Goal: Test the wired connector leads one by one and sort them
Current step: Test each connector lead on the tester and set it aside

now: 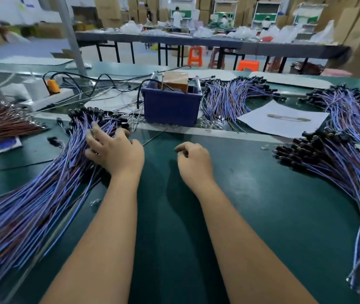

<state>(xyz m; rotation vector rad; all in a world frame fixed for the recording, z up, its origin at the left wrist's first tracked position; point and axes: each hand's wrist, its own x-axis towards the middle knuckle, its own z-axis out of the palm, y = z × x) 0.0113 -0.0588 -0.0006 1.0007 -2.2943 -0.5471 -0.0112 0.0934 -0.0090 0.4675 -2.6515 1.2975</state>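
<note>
Two hands over the green tabletop: left hand laid on the blue lead pile at the left edge, fingers spread among the wires; right hand loosely curled, nothing held. Blue bin at far edge, more lead bundles along the right edge

We count four heaps of blue leads: at nine o'clock, twelve, one, three; one blue bin; two hands.
</note>
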